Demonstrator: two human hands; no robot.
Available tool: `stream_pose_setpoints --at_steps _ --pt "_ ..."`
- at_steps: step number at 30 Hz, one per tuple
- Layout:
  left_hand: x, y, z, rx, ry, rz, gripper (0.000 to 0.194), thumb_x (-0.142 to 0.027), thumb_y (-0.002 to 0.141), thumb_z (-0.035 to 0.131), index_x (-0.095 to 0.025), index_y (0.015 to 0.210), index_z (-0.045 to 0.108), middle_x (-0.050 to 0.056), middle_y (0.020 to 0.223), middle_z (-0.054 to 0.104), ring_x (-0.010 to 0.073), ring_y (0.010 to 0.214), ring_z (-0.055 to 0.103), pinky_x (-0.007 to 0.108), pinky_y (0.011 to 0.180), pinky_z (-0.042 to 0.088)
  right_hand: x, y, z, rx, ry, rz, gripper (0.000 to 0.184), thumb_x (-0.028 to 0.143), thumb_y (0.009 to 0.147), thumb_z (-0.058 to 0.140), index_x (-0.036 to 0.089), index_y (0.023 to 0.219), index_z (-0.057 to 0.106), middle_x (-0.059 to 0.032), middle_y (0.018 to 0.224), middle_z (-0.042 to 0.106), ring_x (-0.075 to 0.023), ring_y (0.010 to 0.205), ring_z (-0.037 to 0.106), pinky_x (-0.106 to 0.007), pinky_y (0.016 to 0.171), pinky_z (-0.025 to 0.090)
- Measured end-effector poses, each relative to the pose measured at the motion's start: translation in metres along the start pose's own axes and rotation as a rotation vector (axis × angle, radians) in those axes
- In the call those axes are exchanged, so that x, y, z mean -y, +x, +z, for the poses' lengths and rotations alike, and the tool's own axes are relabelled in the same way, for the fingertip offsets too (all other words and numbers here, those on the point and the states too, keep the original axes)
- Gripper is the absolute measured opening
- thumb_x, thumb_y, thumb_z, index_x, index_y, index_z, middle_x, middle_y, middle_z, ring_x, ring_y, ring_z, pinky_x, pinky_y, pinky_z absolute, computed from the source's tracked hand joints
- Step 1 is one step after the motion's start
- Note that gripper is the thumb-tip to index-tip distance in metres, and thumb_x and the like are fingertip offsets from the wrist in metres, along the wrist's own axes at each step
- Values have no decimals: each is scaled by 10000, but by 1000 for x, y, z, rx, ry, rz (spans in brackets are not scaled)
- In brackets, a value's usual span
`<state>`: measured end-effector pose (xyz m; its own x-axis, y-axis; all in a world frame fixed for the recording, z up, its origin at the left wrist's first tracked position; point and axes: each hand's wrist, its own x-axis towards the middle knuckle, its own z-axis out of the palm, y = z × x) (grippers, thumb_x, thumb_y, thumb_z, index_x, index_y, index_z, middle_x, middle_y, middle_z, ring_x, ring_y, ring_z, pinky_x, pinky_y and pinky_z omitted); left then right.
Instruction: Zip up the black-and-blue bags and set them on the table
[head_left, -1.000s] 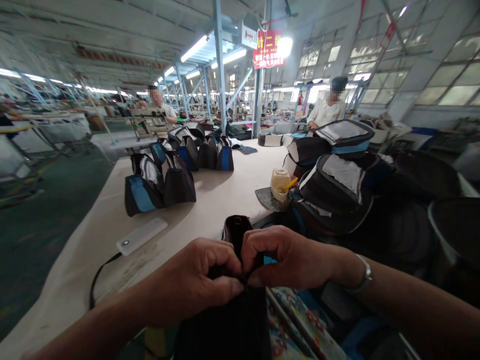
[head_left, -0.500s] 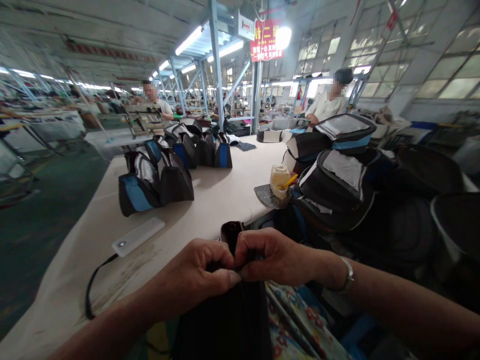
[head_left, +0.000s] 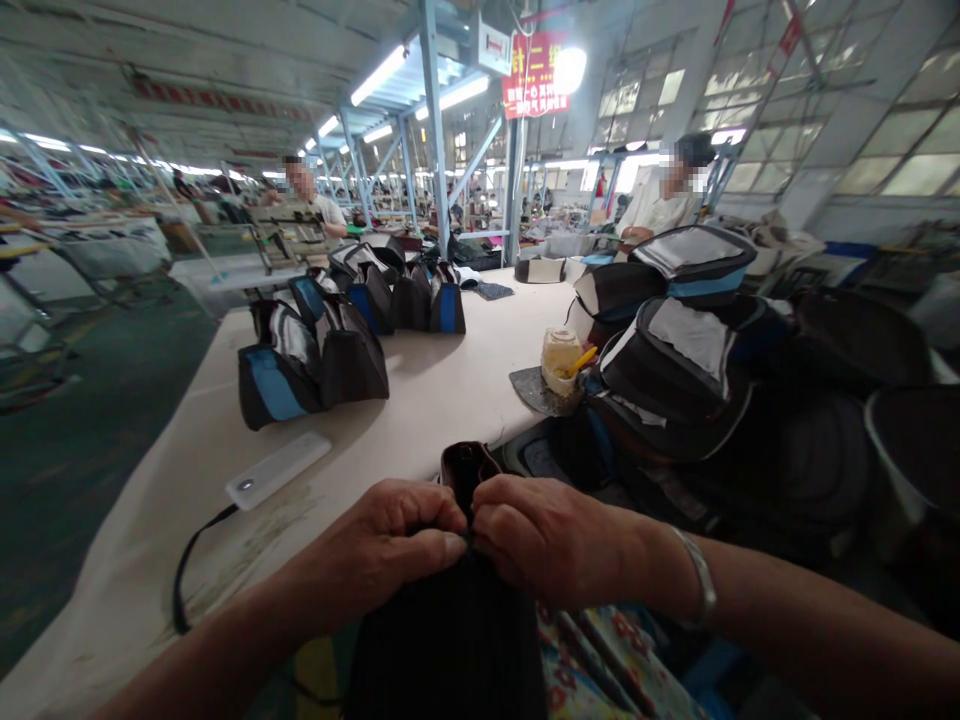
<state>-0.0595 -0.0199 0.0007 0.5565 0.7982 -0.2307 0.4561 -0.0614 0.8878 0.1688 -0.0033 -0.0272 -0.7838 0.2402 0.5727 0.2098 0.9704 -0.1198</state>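
A black bag (head_left: 446, 640) lies on my lap against the table's front edge, its far end gaping to show a dark reddish lining. Thumb and fingers of my left hand (head_left: 401, 540) pinch the bag's edge along the middle seam. Right beside it my right hand (head_left: 551, 540), with a silver bangle on the wrist, has its fingers curled closed on the same edge. The two hands nearly touch. What lies between the fingertips is too dark and small to make out. Below my right forearm shows floral cloth (head_left: 600, 660).
Black-and-blue bags (head_left: 281, 385) stand at the table's left. A pale tub (head_left: 561, 355) with a yellow-handled tool sits on a dark board (head_left: 534, 390). More bags (head_left: 667, 360) are piled at right. A white device (head_left: 277, 470) with a black strap lies at left. Two people work beyond.
My right hand has rolled over, its back now facing up more and its thumb hidden. The left hand has shifted slightly left, still pinching. The bag stays in place.
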Motion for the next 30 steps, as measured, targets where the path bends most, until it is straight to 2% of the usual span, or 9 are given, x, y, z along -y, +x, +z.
stream_pose_setpoints --at_steps 4,8,12,15,17,19,21,24,30 --pt "-4 -1 1 -5 47 7 227 -338 883 562 -131 837 643 -10 753 522 127 683 446 236 598 350 9 3 0 51 -133 -38 163 103 955 356 116 896 508 -83 799 527 -179 668 405 -304 586 376" --pt "-6 -1 2 -21 79 31 186 -279 879 545 -132 807 634 -16 751 531 123 694 453 229 616 355 7 9 0 113 -140 -26 148 97 938 366 115 906 509 -85 802 532 -186 698 445 -304 607 391" --pt "-3 -4 4 -12 72 0 210 -307 901 520 -136 796 583 -24 724 462 117 668 402 238 590 309 -8 13 4 210 -76 167 62 110 913 448 125 909 507 -72 827 559 -161 642 446 -291 523 317" --pt "0 -6 4 6 27 -25 238 -343 903 514 -141 782 549 -35 691 397 109 625 335 245 554 260 -18 9 8 81 55 266 65 138 963 438 143 934 496 -60 846 573 -148 689 493 -275 591 384" --pt "2 -8 3 -8 12 -37 232 -342 897 510 -137 808 571 -34 692 400 111 624 329 247 554 256 -19 3 9 -56 176 225 58 177 994 449 145 1002 496 -76 924 591 -150 821 550 -266 703 455" --pt "4 -8 2 -12 -2 -41 237 -345 894 504 -133 849 598 -29 702 417 116 634 340 250 562 263 -16 -2 7 -102 214 131 116 211 985 506 138 1076 505 -109 1035 599 -161 949 566 -263 781 490" --pt "5 -8 1 -9 0 -43 237 -344 890 503 -132 867 606 -26 710 426 121 644 350 253 572 270 -11 -5 3 -70 131 23 144 192 965 523 126 1092 532 -129 1085 596 -163 954 560 -255 775 500" --pt "4 -8 2 -12 14 -40 230 -339 886 506 -132 858 601 -28 707 422 121 647 353 250 578 278 -2 -4 -3 -7 -45 -51 151 142 981 447 103 1055 574 -116 1011 604 -151 808 524 -255 700 479" --pt "2 -8 7 -31 18 0 214 -320 898 509 -133 825 586 -22 735 457 121 680 386 241 610 313 12 5 0 151 -197 49 168 113 966 414 84 975 579 -108 891 556 -192 786 500 -315 672 446"
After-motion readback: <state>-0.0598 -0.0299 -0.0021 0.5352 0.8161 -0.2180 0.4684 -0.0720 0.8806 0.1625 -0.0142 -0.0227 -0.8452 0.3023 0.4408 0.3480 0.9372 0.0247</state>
